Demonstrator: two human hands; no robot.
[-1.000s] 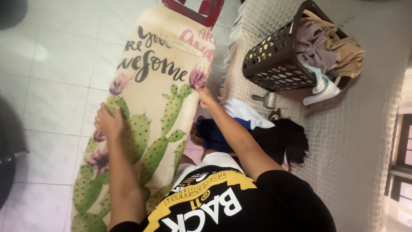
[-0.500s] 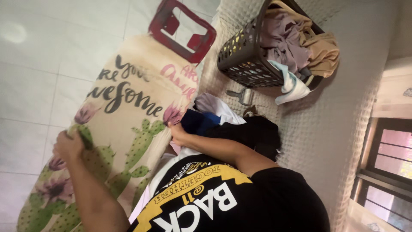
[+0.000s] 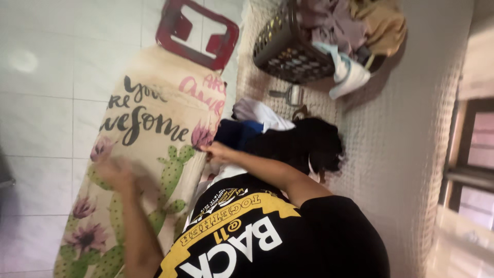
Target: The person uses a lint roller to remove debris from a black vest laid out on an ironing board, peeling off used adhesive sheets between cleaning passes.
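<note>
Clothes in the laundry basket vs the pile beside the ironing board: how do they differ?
The basket clothes are pale: mauve, tan, white. The pile is dark, mostly black and navy with one white piece.
The basket clothes sit in a dark perforated laundry basket and spill over its rim. The pile lies loose on the textured cover.
The pile is by the right hand; the basket clothes lie farther off.
Both are crumpled, unfolded.

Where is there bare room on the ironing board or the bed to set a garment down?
The ironing board is bare between the left hand and the red iron rest. The bedcover is open right of the dark clothes pile. It is crowded between that pile, the right hand and the laundry basket.
</note>
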